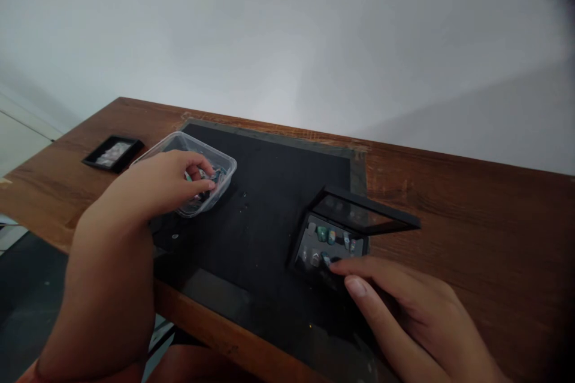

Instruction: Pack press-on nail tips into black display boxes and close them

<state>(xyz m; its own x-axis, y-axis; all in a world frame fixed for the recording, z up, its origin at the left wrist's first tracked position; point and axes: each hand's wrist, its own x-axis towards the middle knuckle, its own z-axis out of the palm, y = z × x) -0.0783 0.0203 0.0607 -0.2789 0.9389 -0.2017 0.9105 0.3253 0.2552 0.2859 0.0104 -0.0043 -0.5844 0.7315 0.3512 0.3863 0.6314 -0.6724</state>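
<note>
A clear plastic container (229,170) on the black mat holds small shiny pieces (218,176). My left hand (179,176) reaches into it, thumb and fingers apart above the pieces; nothing shows between them. To the right, a black case (294,245) lies with its transparent-windowed lid (372,212) raised. Small green and iridescent nail-like pieces (327,234) sit in rows inside. My right hand (404,305) is at the case's front, its index fingertip touching a piece in the lower row, thumb a little apart. Part of that row is hidden by the hand.
A second small black box (114,153) with pale contents stands on the wooden table (453,209) at the far left. The black mat (269,191) bears tiny bits near its middle. A pale wall (287,30) rises behind the table.
</note>
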